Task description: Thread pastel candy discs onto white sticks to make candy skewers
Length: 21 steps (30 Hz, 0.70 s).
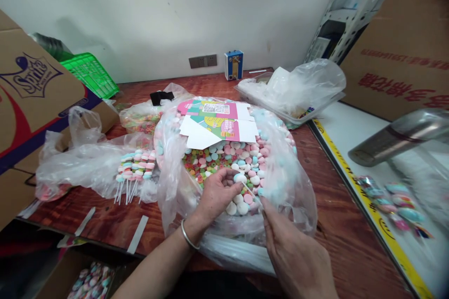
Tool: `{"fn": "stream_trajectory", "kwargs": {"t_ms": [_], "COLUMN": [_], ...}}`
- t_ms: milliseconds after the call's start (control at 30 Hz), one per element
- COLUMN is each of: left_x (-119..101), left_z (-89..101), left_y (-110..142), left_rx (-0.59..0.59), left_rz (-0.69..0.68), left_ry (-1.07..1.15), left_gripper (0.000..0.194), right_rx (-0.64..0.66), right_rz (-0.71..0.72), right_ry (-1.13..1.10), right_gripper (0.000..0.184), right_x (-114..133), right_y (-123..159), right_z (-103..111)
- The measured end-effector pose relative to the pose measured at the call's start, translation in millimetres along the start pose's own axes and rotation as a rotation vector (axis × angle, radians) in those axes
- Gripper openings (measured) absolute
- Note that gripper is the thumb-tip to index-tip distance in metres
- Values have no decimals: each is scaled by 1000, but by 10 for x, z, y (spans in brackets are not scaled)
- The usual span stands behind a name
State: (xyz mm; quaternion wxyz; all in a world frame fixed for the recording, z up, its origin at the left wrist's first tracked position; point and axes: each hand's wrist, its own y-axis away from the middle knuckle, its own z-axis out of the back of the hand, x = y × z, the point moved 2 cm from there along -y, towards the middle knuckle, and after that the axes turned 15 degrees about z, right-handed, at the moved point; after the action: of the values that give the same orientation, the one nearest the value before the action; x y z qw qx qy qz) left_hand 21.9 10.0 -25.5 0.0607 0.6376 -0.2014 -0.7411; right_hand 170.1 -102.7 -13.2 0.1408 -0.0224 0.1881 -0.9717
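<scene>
Left hand [222,191] pinches a candy [240,178]; right hand [294,247] grasps a stick [250,190], end hidden. The box [58,273] by the desk's [351,229] near edge is cropped.

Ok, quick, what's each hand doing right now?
Left hand: closed, pinching a round white-and-blue candy.
Right hand: closed on a thin white stick.

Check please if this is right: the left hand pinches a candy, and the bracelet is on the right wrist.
The side is wrong: the head view shows the bracelet on the left wrist. The left hand does pinch a candy.
</scene>
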Motion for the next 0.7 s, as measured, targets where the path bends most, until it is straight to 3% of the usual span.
{"fn": "stream_trajectory", "kwargs": {"t_ms": [433,700], "left_x": [-64,-61], "left_z": [-20,-46], "left_y": [72,112], "left_rx": [-96,-110], "left_rz": [-128,-190], "left_ry": [-188,-256], "left_gripper": [28,26], "right_rx": [31,163], "right_rz": [34,-79], "right_ry": [175,-23], "right_gripper": [40,39], "right_x": [60,105], "right_y": [-51,-80], "right_z": [123,124]}}
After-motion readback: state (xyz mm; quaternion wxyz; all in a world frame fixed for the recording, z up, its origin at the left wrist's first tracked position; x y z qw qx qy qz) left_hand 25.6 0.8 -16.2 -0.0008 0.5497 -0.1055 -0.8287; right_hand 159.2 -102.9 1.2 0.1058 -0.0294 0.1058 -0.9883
